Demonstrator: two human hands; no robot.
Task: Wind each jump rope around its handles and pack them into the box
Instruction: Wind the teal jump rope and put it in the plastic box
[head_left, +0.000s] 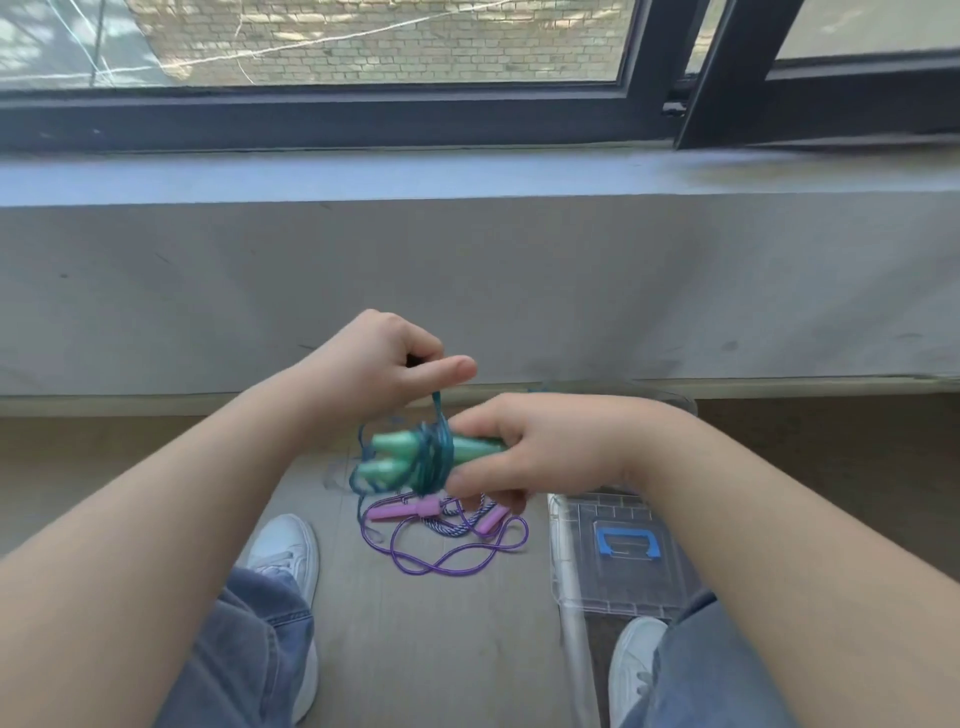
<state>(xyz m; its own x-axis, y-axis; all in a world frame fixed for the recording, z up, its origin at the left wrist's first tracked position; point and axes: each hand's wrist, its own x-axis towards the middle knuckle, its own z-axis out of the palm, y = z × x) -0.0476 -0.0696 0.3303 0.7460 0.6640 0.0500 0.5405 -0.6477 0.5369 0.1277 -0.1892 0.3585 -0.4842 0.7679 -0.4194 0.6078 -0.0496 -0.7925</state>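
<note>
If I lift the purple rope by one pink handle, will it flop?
Probably: the purple rope lies in loose loops on the floor, so it looks limp and would likely dangle. The pink handle looks stiff and small, probably light. It might snag the striped rope lying across it.

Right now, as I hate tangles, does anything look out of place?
Yes: the purple jump rope with pink handles sprawls in loose, crossing loops on the floor beside the clear box, not wound. Nothing looks spilled or broken.
</note>
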